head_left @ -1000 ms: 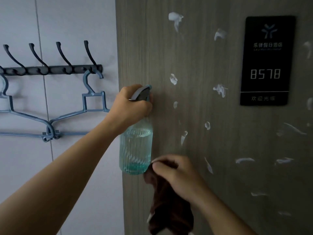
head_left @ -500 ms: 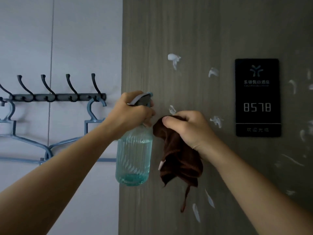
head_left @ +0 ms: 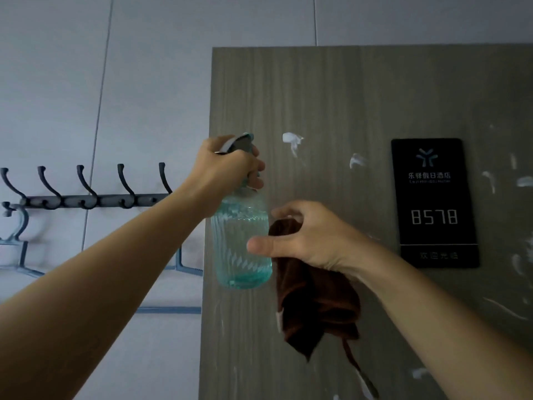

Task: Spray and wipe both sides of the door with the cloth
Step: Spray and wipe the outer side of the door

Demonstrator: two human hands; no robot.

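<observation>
Head view. The door is a grey wood-grain panel filling the right half of the frame; its top edge and left edge are both visible. White foam dabs are scattered across its face, around and beside the black number plate.

The left hand is closed round the head of the spray bottle, fingers wrapped at the trigger. The bottle hangs upright in front of the left edge of the door and holds pale blue liquid.

The right hand holds the brown cloth beneath its palm, with thumb and forefinger spread; how firmly the remaining fingers grip cannot be told. Most of the cloth hangs loose below the hand, close to the door face.

On the wall to the left are a hook rail and a blue hanger.

Step in hand, as judged: wiping the sprayed face.
- Bunch the cloth flat under the palm so no tail drags.
- Start at the top edge and work downward in overlapping passes.
- Lift each foam dab fully; wipe round the number plate edges.
- Keep the bottle clear of the wiping path.
- The other face of the door remains to be treated.
</observation>
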